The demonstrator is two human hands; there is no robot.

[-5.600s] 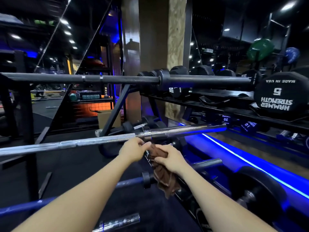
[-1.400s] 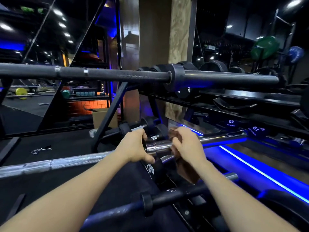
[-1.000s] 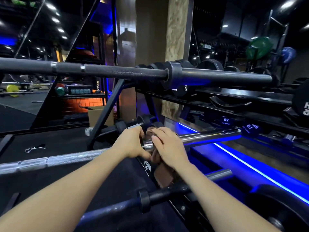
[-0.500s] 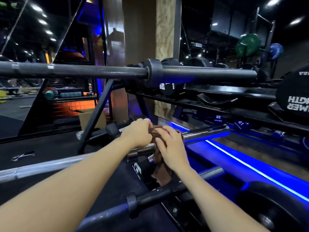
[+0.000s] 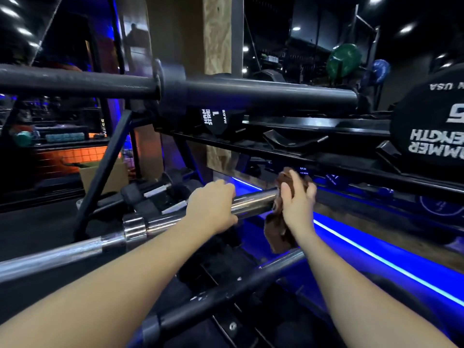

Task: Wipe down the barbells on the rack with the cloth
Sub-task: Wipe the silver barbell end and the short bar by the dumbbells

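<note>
Chrome barbell (image 5: 253, 203) runs lower-left to upper-right on the rack's mid tier; left hand (image 5: 213, 205) wrapped over the sleeve, steadying; right hand (image 5: 297, 199), nearer the free end, clamped on brown cloth (image 5: 277, 232) round the sleeve tip; prob. next stroke goes along that axis.

Brown crumpled cloth (image 5: 278, 232) was bunched at the end of the shiny silver chrome barbell (image 5: 251, 203), which had a bright steel collar and duller grey shaft. Thick matte black barbell (image 5: 251, 95) above was dark charcoal throughout. Lower dark barbell (image 5: 226, 292) looked black with a blue tint. Black round dumbbell head (image 5: 431, 126) carried white lettering. Glowing blue light strip (image 5: 376, 257) had a pale cyan core. Green weight plate (image 5: 345, 61) and blue weight plate (image 5: 380, 70) sat far back. Orange-lit grid panel (image 5: 72, 159) glowed left. Pale speckled wood pillar (image 5: 217, 33) was tan.
</note>
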